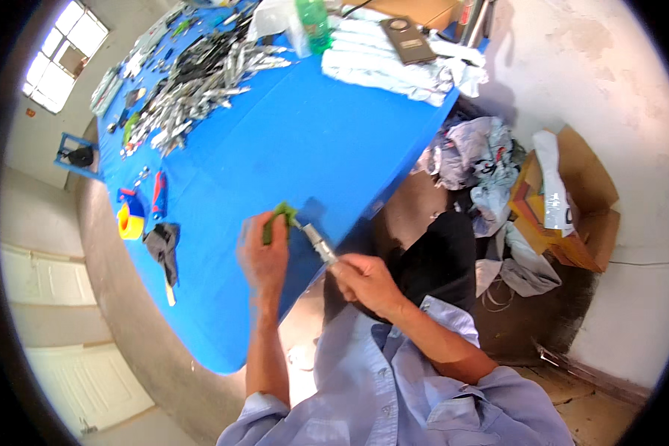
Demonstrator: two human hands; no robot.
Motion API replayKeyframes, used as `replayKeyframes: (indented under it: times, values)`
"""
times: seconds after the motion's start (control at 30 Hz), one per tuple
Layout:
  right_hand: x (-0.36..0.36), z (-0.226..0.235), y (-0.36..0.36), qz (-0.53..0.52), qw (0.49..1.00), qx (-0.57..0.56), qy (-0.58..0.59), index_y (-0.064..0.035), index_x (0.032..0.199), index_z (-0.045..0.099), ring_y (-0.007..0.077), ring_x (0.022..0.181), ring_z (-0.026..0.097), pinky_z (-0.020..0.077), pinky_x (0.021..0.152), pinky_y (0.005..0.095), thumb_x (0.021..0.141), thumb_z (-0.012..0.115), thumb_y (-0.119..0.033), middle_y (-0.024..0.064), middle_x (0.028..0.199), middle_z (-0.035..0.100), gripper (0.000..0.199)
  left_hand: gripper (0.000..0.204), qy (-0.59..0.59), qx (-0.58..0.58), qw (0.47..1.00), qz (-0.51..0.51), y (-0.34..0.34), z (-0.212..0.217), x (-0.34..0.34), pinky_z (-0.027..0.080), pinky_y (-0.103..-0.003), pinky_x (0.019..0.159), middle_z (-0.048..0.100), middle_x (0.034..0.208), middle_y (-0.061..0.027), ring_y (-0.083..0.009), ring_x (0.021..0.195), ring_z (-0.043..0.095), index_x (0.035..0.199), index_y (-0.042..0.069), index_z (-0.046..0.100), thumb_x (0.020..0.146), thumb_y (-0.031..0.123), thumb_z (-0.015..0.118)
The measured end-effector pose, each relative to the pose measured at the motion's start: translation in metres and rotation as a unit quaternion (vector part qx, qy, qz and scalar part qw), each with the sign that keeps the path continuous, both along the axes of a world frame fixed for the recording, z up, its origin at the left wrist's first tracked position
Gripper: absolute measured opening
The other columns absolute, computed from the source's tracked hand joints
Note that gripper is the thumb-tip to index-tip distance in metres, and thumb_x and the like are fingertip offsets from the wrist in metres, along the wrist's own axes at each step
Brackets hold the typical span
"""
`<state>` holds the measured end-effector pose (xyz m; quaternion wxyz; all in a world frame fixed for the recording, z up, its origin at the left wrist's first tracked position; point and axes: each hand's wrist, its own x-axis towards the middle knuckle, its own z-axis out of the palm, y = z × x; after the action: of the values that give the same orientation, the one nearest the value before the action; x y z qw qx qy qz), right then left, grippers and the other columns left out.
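Observation:
My left hand (pixel 262 253) is closed on a crumpled green cloth-like piece (pixel 283 212) over the near part of the blue-covered table (pixel 223 171). My right hand (pixel 366 281) grips the lower end of a silver, rod-shaped metal part (pixel 319 244), which slants up and left. Its narrow upper tip meets the green piece or lies right beside it; I cannot tell whether it is inside. To the left of my left hand lie a dark grey cloth (pixel 162 244), a yellow tape roll (pixel 131 223) and a red-and-blue handled tool (pixel 159 195).
A heap of silver and black long parts (pixel 201 85) covers the table's far left. Folded white cloths (pixel 383 70), a dark flat device (pixel 409 41) and a green bottle (pixel 314 26) occupy its far right. Crumpled clothes (pixel 483 163) and an opened cardboard box (pixel 591 223) are on the floor at right.

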<state>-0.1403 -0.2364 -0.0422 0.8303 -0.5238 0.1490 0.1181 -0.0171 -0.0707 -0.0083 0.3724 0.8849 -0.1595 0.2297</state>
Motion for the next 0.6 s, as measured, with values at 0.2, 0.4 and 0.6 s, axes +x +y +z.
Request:
replayKeyframes:
  times: [0.2, 0.4, 0.6]
  values:
    - [0.011, 0.009, -0.006, 0.004, 0.996, -0.086, -0.036, 0.0019, 0.105, 0.071, 0.0078, 0.061, 0.056, 0.0457, 0.056, 0.0270, 0.107, 0.064, -0.022, 0.0011, 0.073, 0.062, 0.025, 0.015, 0.025, -0.057, 0.997, -0.042, 0.024, 0.000, 0.040, 0.053, -0.036, 0.071, 0.072, 0.090, -0.0125, -0.0215, 0.079, 0.068, 0.105, 0.000, 0.073, 0.099, 0.014, 0.075]
    - [0.024, 0.005, -0.028, 0.094, 0.976, -0.186, -0.056, -0.0022, 0.095, 0.068, 0.0096, 0.060, 0.059, 0.0477, 0.056, 0.0298, 0.106, 0.064, -0.029, 0.0019, 0.073, 0.062, 0.029, 0.014, -0.004, -0.067, 0.996, -0.058, 0.034, -0.025, 0.072, 0.051, -0.037, 0.069, 0.070, 0.085, -0.0132, -0.0240, 0.074, 0.064, 0.099, 0.000, 0.072, 0.098, 0.014, 0.075]
    - [0.035, 0.032, -0.055, 0.096, 0.971, -0.218, 0.018, -0.0024, 0.098, 0.071, 0.0094, 0.066, 0.059, 0.0482, 0.059, 0.0274, 0.106, 0.064, -0.031, -0.0002, 0.077, 0.061, 0.030, 0.015, 0.107, -0.172, 0.978, -0.037, 0.030, -0.022, 0.072, 0.050, -0.037, 0.066, 0.069, 0.082, -0.0105, -0.0194, 0.073, 0.062, 0.096, -0.001, 0.071, 0.096, 0.014, 0.074]
